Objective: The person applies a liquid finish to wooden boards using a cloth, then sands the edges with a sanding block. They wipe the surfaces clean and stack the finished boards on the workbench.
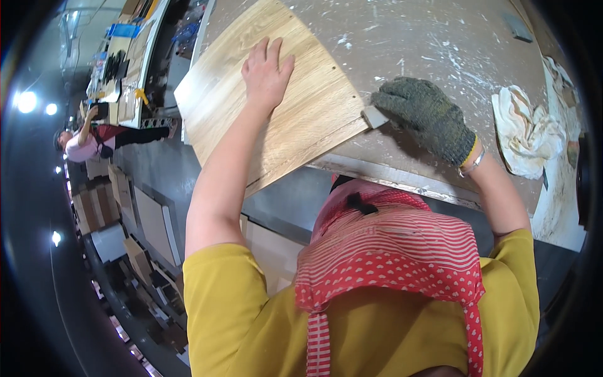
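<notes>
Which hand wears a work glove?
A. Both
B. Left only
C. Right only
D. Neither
C: the right hand wears a dark knit glove and holds a small pale block at the edge of the wooden panel, while the bare left hand lies flat on that panel.

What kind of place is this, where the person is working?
Probably a woodworking shop. A wooden panel lies on a paint-spattered workbench, more boards are stacked on the floor, and another person works farther off.
</notes>
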`<action>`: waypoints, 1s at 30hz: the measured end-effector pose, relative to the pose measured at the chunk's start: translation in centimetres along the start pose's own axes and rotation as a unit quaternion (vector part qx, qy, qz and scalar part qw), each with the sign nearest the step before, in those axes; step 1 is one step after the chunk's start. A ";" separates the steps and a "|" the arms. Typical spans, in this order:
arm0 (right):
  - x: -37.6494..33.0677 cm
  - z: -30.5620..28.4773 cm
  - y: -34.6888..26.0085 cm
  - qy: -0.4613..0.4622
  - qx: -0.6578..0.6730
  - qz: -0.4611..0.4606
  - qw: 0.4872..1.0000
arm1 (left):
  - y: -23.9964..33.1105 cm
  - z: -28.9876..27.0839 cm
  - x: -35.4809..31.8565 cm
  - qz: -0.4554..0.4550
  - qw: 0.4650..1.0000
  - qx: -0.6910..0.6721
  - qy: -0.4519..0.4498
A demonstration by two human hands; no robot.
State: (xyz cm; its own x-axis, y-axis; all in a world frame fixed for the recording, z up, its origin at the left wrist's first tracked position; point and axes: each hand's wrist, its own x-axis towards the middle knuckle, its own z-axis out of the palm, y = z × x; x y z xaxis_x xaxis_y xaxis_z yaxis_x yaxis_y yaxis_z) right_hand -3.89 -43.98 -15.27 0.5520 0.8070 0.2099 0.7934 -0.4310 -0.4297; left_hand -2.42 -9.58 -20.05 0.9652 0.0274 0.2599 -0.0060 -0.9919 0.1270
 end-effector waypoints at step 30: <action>-37.4 -16.9 41.1 0.691 0.472 0.399 0.375 | 1.7 -1.7 0.6 0.024 0.996 0.021 -0.085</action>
State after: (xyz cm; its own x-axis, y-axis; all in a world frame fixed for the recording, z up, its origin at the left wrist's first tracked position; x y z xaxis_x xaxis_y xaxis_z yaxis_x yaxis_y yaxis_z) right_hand 12.42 -98.66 -25.91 0.6403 -0.6880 -0.3417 0.1495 0.5479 -0.8231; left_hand -2.28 -11.01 -18.09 0.9944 -0.0379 0.0986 -0.0457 -0.9959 0.0778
